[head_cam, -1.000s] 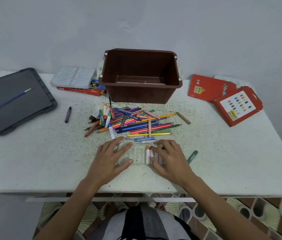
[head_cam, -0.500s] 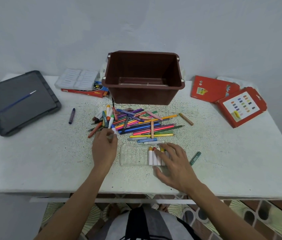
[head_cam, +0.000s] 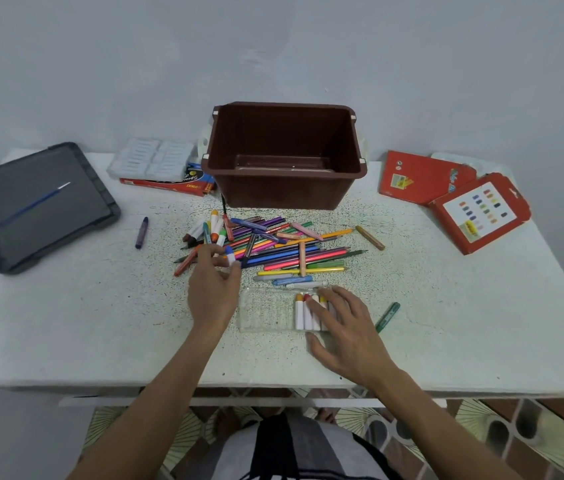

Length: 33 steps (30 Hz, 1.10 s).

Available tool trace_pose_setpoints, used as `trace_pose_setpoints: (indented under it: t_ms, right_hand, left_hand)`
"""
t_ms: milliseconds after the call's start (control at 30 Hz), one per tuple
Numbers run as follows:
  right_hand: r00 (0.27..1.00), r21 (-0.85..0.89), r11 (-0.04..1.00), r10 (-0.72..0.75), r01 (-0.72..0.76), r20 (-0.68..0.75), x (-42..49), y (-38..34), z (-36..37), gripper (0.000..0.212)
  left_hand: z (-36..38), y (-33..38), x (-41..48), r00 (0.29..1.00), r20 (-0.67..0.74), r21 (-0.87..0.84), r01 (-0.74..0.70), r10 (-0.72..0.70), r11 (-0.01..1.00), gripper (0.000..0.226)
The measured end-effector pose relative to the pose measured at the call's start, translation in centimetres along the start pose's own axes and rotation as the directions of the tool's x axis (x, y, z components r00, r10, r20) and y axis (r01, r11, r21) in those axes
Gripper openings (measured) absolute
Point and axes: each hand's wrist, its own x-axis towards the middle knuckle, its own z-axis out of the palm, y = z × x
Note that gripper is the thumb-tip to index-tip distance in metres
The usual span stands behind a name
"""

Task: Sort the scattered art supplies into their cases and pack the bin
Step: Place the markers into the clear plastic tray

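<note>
At the near edge of the worktop (head_cam: pixel 66 323), the right hand (head_cam: pixel 346 327) lies flat, fingers straight, on the seated crayons (head_cam: pixel 303 315) in the clear case (head_cam: pixel 266 311). The left hand (head_cam: pixel 213 292) pinches a blue-tipped crayon (head_cam: pixel 230 255) at the margin of the pile (head_cam: pixel 284 247). I judge two hazards: the light case may slide if the steadying pressure lifts, and the pinch may drag neighbouring pens loose. The brown bin (head_cam: pixel 284 188) stands behind the pile.
</note>
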Motion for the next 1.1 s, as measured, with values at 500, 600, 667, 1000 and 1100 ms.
trace_pose_setpoints:
  t_ms: [500,600,667,1000,1100]
  right_hand:
    - [1.000,0.007,1.000,0.023,-0.023,0.013,0.0,-0.2,-0.1,0.055]
    - [0.999,0.013,0.999,0.031,-0.031,0.013,0.0,-0.2,-0.1,0.055]
    - [0.999,0.011,0.999,0.034,-0.034,0.015,-0.1,-0.3,0.0,0.055]
    - [0.999,0.017,0.999,0.032,-0.033,0.014,-0.1,-0.2,0.1,0.054]
    - [0.999,0.019,0.999,0.033,-0.033,0.014,0.0,-0.1,0.1,0.054]
  left_hand:
    - [1.0,1.0,-3.8,0.864,0.480,-0.029,-0.159,0.153,0.987,0.035]
    - [1.5,1.2,-4.1,0.853,0.488,0.064,-0.246,0.184,0.967,0.035]
    - [1.8,1.1,-4.2,0.850,0.490,0.096,-0.274,0.195,0.957,0.037]
    - [2.0,-0.5,-4.2,0.736,0.580,0.220,-0.555,0.350,0.802,0.049]
    - [2.1,-1.1,-4.4,0.707,0.580,0.163,-0.588,0.405,0.793,0.049]
